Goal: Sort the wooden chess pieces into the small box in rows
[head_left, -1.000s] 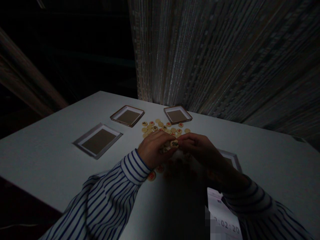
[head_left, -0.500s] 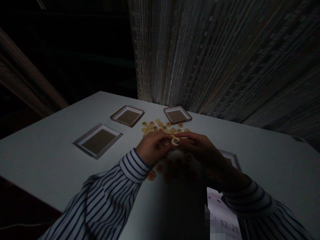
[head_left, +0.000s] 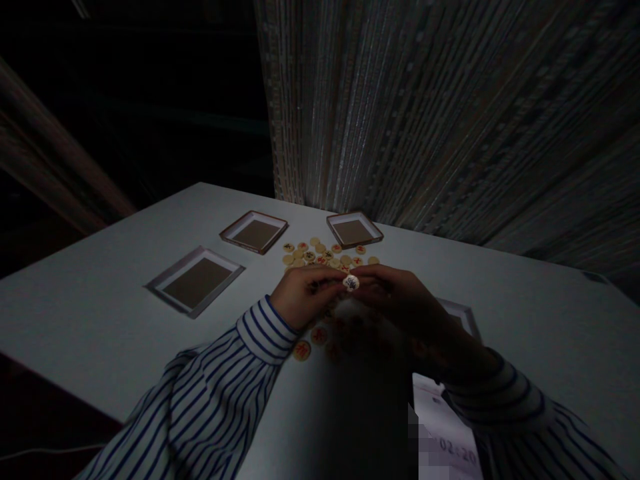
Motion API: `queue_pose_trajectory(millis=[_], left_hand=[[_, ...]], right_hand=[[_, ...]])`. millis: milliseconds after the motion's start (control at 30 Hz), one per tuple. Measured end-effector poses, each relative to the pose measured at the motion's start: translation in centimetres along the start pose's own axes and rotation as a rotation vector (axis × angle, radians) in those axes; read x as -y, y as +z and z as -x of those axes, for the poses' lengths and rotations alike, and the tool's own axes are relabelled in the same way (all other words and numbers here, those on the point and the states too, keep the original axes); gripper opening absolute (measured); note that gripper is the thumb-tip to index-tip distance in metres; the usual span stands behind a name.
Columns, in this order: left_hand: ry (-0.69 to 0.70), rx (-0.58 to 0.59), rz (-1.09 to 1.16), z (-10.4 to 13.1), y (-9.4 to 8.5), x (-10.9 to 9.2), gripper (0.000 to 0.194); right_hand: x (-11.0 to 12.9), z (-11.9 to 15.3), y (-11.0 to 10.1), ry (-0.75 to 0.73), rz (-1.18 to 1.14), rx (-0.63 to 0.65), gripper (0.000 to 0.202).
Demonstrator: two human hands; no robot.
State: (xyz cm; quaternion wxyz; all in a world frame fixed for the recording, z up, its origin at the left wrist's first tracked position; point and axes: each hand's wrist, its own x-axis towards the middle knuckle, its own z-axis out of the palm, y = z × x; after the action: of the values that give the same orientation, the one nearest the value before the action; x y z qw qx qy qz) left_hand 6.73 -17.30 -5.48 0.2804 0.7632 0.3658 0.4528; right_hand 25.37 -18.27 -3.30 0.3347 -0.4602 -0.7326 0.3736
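A round pale piece with a dark character (head_left: 351, 283) is pinched between my two hands, its marked face turned toward the camera. My left hand (head_left: 306, 292) grips its left edge with thumb and fingers. On the other side, my right hand (head_left: 395, 293) holds the right edge, its fingers in shadow. Several round wooden pieces with red or black characters, some blank side up, lie in a loose spread beyond my hands, such as a black-marked one (head_left: 310, 256). Nearer me, red-marked pieces (head_left: 301, 350) lie on the white table (head_left: 125, 267), some in deep shadow.
Shallow trays stand at the left (head_left: 200, 281), back left (head_left: 255, 232) and back middle (head_left: 355, 230). Another tray (head_left: 467, 320) is partly hidden behind my right forearm. A lit phone screen (head_left: 445, 420) is at the near right. A string curtain (head_left: 350, 100) hangs behind the table.
The held piece has turned slightly and its face looks brighter. Both hands have hardly moved.
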Motion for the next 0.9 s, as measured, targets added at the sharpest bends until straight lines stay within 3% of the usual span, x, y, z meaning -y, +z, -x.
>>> queue_pose_trajectory(millis=[333,600,733,900], left_hand=[[-0.078,0.052,-0.048,0.2,0.0,-0.3,0.021],[-0.099,-0.039,-0.152,0.0,-0.1,0.0,0.023],[-0.085,-0.096,-0.269,-0.1,-0.4,0.6,0.024],[-0.049,-0.119,-0.380,-0.2,-0.9,0.8,0.022]], right_hand=[[0.2,0.5,-0.4,-0.292,0.535,-0.011,0.016],[-0.3,0.3,-1.2,-0.235,0.956,0.116,0.018],[-0.1,0.3,-1.7,-0.174,1.028,0.241,0.017],[-0.7,0.4,-1.6,-0.179,1.070,0.281,0.009]])
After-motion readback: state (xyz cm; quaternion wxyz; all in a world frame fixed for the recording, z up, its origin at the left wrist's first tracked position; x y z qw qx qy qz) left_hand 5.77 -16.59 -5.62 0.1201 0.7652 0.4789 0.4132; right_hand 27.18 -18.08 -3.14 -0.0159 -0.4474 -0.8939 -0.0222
